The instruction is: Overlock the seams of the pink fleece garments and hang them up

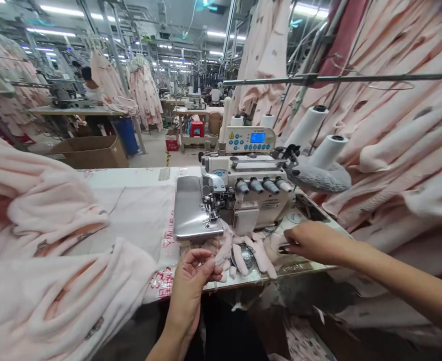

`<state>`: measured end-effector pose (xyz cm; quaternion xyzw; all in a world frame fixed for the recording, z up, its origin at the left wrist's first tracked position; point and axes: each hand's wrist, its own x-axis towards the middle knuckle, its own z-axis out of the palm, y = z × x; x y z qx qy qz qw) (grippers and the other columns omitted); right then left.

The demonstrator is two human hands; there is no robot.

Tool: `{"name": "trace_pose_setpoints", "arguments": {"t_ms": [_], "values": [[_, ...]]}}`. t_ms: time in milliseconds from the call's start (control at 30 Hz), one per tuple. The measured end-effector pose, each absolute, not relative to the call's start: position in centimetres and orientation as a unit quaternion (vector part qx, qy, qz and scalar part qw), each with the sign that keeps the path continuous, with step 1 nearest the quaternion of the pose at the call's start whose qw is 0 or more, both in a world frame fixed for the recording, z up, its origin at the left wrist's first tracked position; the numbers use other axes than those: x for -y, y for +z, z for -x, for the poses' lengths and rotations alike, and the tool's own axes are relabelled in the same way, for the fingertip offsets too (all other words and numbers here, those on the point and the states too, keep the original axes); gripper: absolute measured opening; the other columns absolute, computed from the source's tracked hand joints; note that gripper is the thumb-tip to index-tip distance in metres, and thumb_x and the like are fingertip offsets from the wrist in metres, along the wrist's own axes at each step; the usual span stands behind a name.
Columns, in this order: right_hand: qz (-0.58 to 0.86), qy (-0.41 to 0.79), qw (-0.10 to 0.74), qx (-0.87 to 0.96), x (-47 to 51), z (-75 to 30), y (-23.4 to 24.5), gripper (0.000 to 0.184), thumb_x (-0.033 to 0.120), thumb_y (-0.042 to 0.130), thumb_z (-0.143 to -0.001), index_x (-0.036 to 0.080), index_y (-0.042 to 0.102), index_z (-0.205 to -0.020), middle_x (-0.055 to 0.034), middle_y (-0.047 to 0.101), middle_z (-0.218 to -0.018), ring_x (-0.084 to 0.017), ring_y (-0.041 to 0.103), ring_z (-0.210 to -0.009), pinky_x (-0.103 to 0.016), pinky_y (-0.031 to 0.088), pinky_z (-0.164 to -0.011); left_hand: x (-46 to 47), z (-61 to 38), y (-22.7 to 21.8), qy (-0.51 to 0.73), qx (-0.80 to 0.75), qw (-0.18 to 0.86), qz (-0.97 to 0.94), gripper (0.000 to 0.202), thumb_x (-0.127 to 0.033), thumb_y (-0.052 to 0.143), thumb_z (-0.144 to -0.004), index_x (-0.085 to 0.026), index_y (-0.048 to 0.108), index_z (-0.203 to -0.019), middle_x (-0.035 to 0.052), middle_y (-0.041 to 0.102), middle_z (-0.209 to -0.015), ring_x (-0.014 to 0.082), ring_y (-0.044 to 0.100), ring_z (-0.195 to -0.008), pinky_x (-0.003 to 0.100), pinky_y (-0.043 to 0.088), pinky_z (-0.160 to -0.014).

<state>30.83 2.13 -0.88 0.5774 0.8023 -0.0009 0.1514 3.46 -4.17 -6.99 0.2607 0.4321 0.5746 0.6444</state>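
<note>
My left hand (192, 278) is at the table's front edge, its fingers pinched on a thin pink fleece strip (224, 249) that trails from the needle area. My right hand (309, 241) reaches in from the right, fingers curled down among the pink fleece scraps (258, 253) lying in front of the overlock sewing machine (243, 195); what it grips, if anything, is hidden. The machine's presser foot (211, 208) sits beside a shiny metal plate (190, 208), a little beyond my left hand.
Piles of pink fleece garments (47, 260) cover the table's left side. More pink garments (394, 125) hang on the right behind white thread cones (328, 148). A control panel (250, 139) tops the machine. Other workstations, a cardboard box (89, 150) and people are far back.
</note>
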Motion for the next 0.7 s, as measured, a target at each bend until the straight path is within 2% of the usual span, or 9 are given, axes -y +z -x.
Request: {"name": "trace_pose_setpoints", "arguments": {"t_ms": [100,233,333,500,600,700], "values": [[-0.575,-0.009,0.113,-0.81,-0.3,-33.2,-0.9,0.012,0.025,0.046,-0.083,0.022,0.056,-0.077,-0.0086,0.068,-0.075,-0.023,0.065,-0.066,-0.03,0.041,-0.057,4.2,-3.8,-7.1,0.577,-0.416,0.658,-0.248,0.032,-0.026,0.081,-0.06,-0.015,0.057,-0.079,-0.0055,0.059,-0.067,0.0075,0.061,-0.057,0.019,0.053,-0.057],[-0.615,-0.072,-0.02,-0.785,1.6,-35.5,-1.5,0.01,0.033,0.039,-0.085,0.026,0.041,-0.078,-0.002,0.062,-0.062,-0.02,0.059,-0.054,-0.029,0.039,-0.052,4.2,-4.3,-7.3,0.582,-0.383,0.687,-0.206,0.035,-0.025,0.081,-0.06,-0.017,0.056,-0.082,-0.0072,0.056,-0.067,0.0049,0.058,-0.056,0.015,0.049,-0.055],[-0.655,-0.056,-0.089,-0.748,2.1,-35.2,-1.2,0.012,0.038,0.04,-0.083,0.027,0.037,-0.079,-0.0001,0.058,-0.056,-0.021,0.057,-0.047,-0.029,0.038,-0.048,4.3,-4.3,-7.6,0.565,-0.376,0.708,-0.194,0.038,-0.025,0.081,-0.059,-0.018,0.055,-0.086,-0.0048,0.061,-0.077,0.0037,0.057,-0.056,0.015,0.048,-0.055],[-0.662,-0.05,-0.214,-0.717,2.2,-32.0,0.0,0.026,0.05,0.048,-0.081,0.024,0.05,-0.088,-0.0018,0.063,-0.062,-0.023,0.061,-0.055,-0.028,0.043,-0.052,4.1,-4.0,-7.9,0.572,-0.44,0.633,-0.283,0.032,-0.034,0.076,-0.066,-0.017,0.058,-0.086,0.0041,0.067,-0.097,0.0087,0.06,-0.066,0.021,0.051,-0.064],[-0.59,-0.132,-0.289,-0.742,2.1,-28.5,-1.2,0.027,0.043,0.044,-0.088,0.021,0.06,-0.084,-0.0056,0.069,-0.073,-0.022,0.064,-0.067,-0.028,0.048,-0.06,3.8,-4.2,-8.0,0.585,-0.466,0.585,-0.313,0.025,-0.037,0.07,-0.073,-0.017,0.059,-0.083,0.0059,0.068,-0.1,0.0128,0.062,-0.079,0.024,0.051,-0.074],[-0.563,-0.191,-0.321,-0.737,1.7,-24.4,-4.2,0.026,0.038,0.048,-0.087,0.02,0.066,-0.092,-0.0076,0.073,-0.087,-0.024,0.067,-0.077,-0.03,0.051,-0.067,3.7,-4.5,-8.0,0.583,-0.47,0.57,-0.337,0.021,-0.036,0.065,-0.077,-0.016,0.061,-0.082,0.0061,0.069,-0.095,0.0152,0.062,-0.087,0.026,0.05,-0.081]]}}
